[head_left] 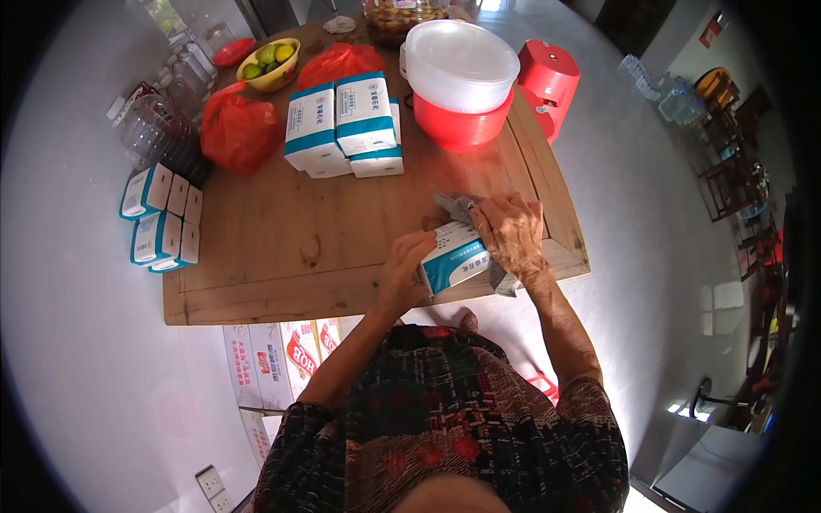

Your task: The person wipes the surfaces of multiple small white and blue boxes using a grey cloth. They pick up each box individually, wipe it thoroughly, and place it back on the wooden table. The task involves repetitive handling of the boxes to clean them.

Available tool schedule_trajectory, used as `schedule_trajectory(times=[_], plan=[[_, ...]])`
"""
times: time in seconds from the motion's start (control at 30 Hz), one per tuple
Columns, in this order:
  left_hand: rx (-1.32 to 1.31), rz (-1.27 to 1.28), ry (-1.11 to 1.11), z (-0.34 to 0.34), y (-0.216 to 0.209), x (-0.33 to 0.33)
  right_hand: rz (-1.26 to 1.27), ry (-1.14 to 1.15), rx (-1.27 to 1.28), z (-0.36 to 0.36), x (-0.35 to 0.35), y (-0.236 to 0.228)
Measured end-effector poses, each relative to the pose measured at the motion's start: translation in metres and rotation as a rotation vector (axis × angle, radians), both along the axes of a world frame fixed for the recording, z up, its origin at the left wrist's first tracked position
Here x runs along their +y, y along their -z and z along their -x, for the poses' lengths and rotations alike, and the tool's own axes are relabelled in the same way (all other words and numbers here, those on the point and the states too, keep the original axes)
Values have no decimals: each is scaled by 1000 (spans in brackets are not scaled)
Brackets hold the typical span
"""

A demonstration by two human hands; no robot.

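A white and teal tissue pack [453,256] lies on the wooden table [256,248] near its front edge. My left hand [405,265] grips the pack's left end, fingers curled over its top. Over the pack's right end, my right hand [513,229] presses down with a crumpled grey cloth [457,205] under its fingers. Part of the cloth hangs out below that hand, by the table edge. Farther back on the table, more tissue packs [366,111] of the same kind stand in a stack.
At the left edge are more stacked tissue packs [158,218], then a red plastic bag [241,128] and a yellow bowl [286,75] of green fruit. A red basin [462,124] with a translucent tub [462,64] stands back right, beside a red stool [552,81]. Cartons [299,350] sit below.
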State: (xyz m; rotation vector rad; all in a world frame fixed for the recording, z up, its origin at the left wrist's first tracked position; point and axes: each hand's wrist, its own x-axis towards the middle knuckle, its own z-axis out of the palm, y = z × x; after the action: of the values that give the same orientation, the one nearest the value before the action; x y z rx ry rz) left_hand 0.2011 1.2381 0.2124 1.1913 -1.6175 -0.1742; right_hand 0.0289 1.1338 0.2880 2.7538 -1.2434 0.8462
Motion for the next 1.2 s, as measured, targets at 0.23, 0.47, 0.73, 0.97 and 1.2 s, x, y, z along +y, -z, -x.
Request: schedule_trajectory(times=[0.23,0.47,0.73,0.97,1.2], plan=[[-199,-7,-73,3,19,4,228,-109,-90,-44,62,19],[-273,86,-38,4,3,6,31,-34,99,-9,21,13],[146,-138,-120,8,-10,1,151,-32,-191,-14,20,4],[460,-287,-265,4,19,4,124,-392,-199,-58,60,30],[819,-552,-293,-6,-3,19,38,-161,-373,-70,15,44]])
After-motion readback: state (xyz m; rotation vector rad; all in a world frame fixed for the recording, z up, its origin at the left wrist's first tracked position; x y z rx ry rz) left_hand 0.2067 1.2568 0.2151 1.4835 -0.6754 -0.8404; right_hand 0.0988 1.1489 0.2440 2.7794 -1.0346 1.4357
